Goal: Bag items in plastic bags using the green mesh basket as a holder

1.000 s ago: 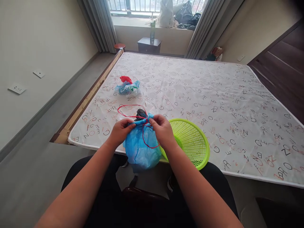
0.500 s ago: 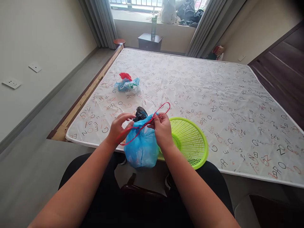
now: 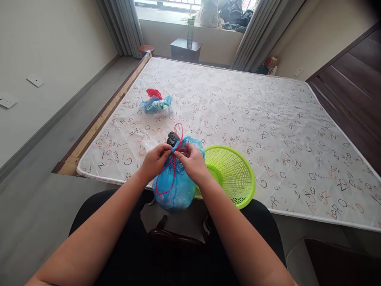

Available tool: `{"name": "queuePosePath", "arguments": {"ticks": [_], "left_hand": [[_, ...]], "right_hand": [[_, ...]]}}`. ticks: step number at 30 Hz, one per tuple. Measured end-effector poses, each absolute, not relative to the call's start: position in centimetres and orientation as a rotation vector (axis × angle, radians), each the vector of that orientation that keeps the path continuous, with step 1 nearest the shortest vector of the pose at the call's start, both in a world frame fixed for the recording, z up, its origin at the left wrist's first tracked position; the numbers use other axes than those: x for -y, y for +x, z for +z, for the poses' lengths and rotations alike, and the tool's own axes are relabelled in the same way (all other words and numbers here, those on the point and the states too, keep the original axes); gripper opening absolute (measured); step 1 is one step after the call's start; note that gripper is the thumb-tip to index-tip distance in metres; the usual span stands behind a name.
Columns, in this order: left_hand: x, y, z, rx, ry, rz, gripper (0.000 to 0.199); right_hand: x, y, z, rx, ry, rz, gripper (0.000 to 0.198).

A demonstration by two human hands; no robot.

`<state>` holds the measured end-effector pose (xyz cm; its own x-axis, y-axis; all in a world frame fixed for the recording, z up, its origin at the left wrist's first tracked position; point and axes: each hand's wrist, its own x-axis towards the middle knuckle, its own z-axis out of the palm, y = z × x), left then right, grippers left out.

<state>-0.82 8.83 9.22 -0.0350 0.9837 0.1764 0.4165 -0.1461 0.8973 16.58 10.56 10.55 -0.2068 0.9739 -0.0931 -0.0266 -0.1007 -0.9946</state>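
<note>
A full blue plastic bag (image 3: 174, 192) hangs at the near edge of the mattress, gathered at its neck. Red drawstring (image 3: 165, 192) loops run down its front and stick up above the neck. My left hand (image 3: 155, 161) pinches the gathered neck and string from the left. On the other side, my right hand (image 3: 193, 162) is closed on the same neck, its thumb at the drawstring and its fingers partly hidden behind blue plastic. Just behind the neck lies a crumpled black plastic bag (image 3: 172, 139).
A lime-green plastic basket (image 3: 240, 174) lies tilted right of the blue bag. Crumpled blue, red and clear bags (image 3: 156, 104) lie farther back on the letter-printed mattress (image 3: 226, 107). The wooden bed frame (image 3: 98, 123) runs along the left. A bottle (image 3: 190, 31) stands on a nightstand (image 3: 185, 49).
My hands have come together at the bag's neck, the right one moving left. The drawstring loop that stretched right now stands above the neck, and another hangs down the bag's front.
</note>
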Motion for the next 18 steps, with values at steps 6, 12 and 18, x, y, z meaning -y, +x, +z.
{"name": "queuePosePath", "arguments": {"ticks": [6,12,18], "left_hand": [[-9.3,-1.0,9.3,-1.488,1.573,1.198,0.023],[-10.1,-2.2,9.0,-1.76,1.488,1.238,0.024],[-9.8,-1.8,8.9,-1.509,1.411,1.319,0.027]], "right_hand": [[-10.5,16.7,11.0,1.078,-1.07,1.554,0.027],[-10.9,17.2,11.7,0.902,-0.953,1.598,0.032],[-10.4,16.5,11.4,0.97,-0.887,1.72,0.029]]}}
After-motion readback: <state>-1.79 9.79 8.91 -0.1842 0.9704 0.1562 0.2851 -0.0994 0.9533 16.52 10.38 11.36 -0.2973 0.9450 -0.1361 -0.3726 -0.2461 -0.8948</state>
